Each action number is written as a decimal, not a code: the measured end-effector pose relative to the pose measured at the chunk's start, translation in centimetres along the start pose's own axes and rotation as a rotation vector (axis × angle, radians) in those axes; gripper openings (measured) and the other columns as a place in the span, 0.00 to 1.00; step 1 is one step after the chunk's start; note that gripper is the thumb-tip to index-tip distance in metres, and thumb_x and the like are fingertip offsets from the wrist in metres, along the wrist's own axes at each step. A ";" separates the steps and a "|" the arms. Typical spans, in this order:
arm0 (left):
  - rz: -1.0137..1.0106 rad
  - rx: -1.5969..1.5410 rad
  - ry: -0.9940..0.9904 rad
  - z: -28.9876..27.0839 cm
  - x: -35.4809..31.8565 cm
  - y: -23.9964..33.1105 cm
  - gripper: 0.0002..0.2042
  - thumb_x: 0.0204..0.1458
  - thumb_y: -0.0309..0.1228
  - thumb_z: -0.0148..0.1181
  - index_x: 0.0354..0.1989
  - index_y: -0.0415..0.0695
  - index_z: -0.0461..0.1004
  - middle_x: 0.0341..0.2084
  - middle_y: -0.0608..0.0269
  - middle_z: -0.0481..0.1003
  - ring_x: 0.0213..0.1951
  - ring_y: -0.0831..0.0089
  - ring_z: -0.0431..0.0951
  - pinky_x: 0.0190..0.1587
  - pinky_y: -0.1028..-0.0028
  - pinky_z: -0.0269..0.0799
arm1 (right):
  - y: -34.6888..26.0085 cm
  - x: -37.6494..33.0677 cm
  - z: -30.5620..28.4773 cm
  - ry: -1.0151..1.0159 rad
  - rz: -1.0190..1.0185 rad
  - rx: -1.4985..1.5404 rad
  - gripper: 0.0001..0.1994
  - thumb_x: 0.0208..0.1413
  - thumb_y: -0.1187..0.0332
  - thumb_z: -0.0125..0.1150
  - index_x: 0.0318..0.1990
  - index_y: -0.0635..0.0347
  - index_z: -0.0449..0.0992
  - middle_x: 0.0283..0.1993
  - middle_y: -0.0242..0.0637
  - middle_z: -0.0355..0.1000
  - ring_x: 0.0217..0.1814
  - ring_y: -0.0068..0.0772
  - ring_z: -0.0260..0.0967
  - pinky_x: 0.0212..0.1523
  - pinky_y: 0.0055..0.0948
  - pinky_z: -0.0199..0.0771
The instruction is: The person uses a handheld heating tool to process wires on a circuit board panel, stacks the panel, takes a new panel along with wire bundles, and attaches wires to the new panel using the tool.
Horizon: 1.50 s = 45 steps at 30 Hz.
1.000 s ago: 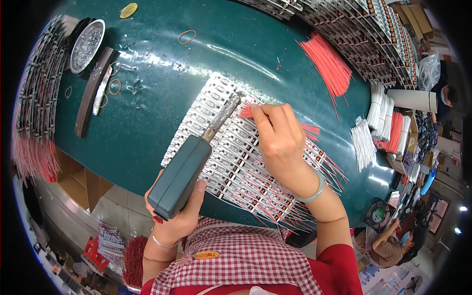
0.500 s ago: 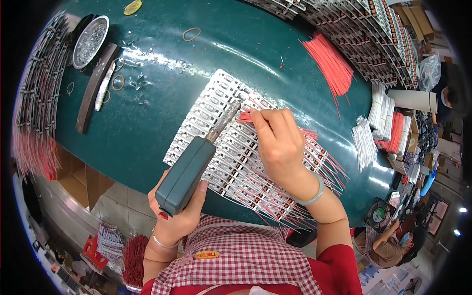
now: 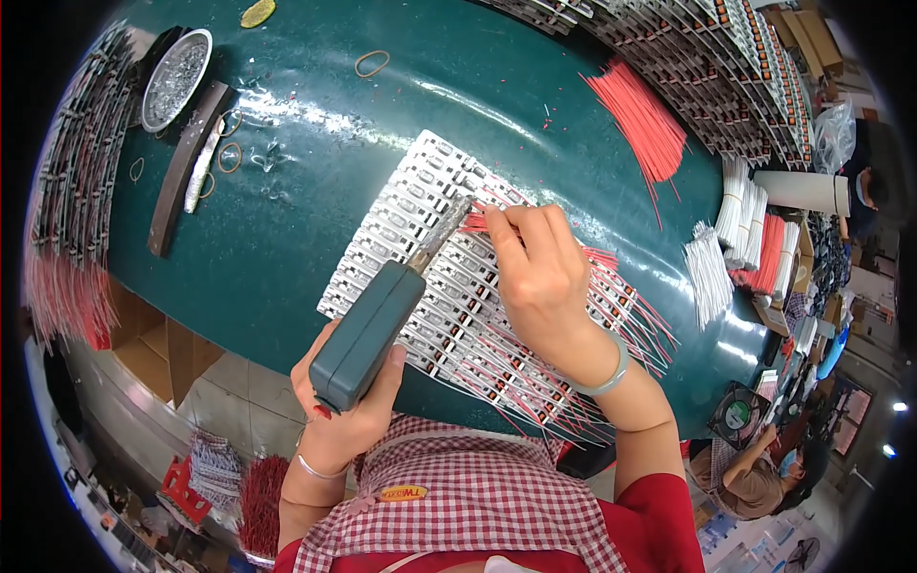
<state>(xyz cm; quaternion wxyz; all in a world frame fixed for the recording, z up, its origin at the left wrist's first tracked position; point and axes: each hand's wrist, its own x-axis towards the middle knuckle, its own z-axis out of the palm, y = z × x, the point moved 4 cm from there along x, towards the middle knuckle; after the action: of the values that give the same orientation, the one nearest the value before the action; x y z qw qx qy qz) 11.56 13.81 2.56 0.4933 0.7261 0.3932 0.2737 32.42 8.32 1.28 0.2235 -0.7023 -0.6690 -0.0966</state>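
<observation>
My left hand (image 3: 355, 417) is wrapped round a dark green soldering gun (image 3: 369, 334), its silvery tip pointing up and right. The tip reaches the white rows of small switch-like parts (image 3: 390, 222), close to my right fingertips. A small bunch of short red wires (image 3: 475, 223) is pinched in my right hand (image 3: 544, 277), just right of the tip. Whether the tip touches a contact is too small to tell. Red and white wires (image 3: 535, 382) stick out from the lower right rows. My right hand and wrist hide part of those rows.
Loose red wires (image 3: 642, 119) lie at the back right, beside tall stacked parts (image 3: 707, 67). White wire bundles (image 3: 709, 277) lie further right. At the left are a metal bowl (image 3: 178, 81), a dark bar (image 3: 186, 177) and hanging wired strips (image 3: 76, 181). Another person (image 3: 755, 477) sits at the right.
The soldering gun and my left hand have moved slightly up and to the right. The right hand has shifted very slightly and still pinches the red wires.
</observation>
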 end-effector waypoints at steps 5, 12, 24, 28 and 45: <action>-0.145 -0.039 0.071 -0.5 -1.8 -1.4 0.10 0.46 0.21 0.70 0.38 0.34 0.81 0.29 0.56 0.79 0.26 0.70 0.80 0.30 0.74 0.75 | 0.0 0.0 -0.1 0.016 0.007 0.000 0.17 0.42 0.78 0.61 0.43 0.76 0.78 0.36 0.44 0.70 0.37 0.40 0.68 0.32 0.33 0.72; -0.162 -0.046 0.090 -0.9 -2.1 -1.2 0.11 0.46 0.21 0.71 0.40 0.35 0.82 0.31 0.55 0.81 0.27 0.68 0.81 0.30 0.73 0.75 | -0.1 -0.3 -0.1 0.070 -0.010 0.030 0.17 0.42 0.79 0.61 0.43 0.74 0.78 0.38 0.43 0.71 0.37 0.40 0.69 0.32 0.33 0.73; 0.057 0.024 0.017 -0.8 -1.3 -0.4 0.11 0.47 0.18 0.68 0.40 0.32 0.80 0.33 0.54 0.80 0.30 0.71 0.81 0.34 0.75 0.75 | -1.0 -0.5 0.0 0.051 -0.003 0.020 0.14 0.43 0.79 0.62 0.41 0.73 0.79 0.36 0.41 0.71 0.36 0.38 0.69 0.32 0.32 0.72; -0.022 -0.036 0.037 -0.6 -1.2 -0.2 0.10 0.47 0.17 0.67 0.39 0.32 0.80 0.33 0.55 0.80 0.30 0.73 0.80 0.34 0.76 0.74 | -1.0 -0.5 0.0 0.039 -0.001 0.010 0.14 0.44 0.78 0.62 0.41 0.73 0.79 0.36 0.41 0.71 0.37 0.38 0.69 0.33 0.32 0.72; -0.072 0.019 0.087 -1.4 -3.4 -1.9 0.11 0.47 0.22 0.72 0.40 0.34 0.82 0.32 0.54 0.81 0.28 0.70 0.82 0.31 0.74 0.76 | -1.1 -0.5 0.0 0.033 0.013 0.010 0.15 0.44 0.78 0.62 0.42 0.72 0.79 0.37 0.41 0.71 0.38 0.38 0.69 0.33 0.32 0.72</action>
<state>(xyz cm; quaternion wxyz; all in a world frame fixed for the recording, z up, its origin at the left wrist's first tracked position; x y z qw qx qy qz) 8.03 12.04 1.24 0.4781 0.7036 0.4427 0.2835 31.32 7.86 1.31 0.2386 -0.7040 -0.6609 -0.1034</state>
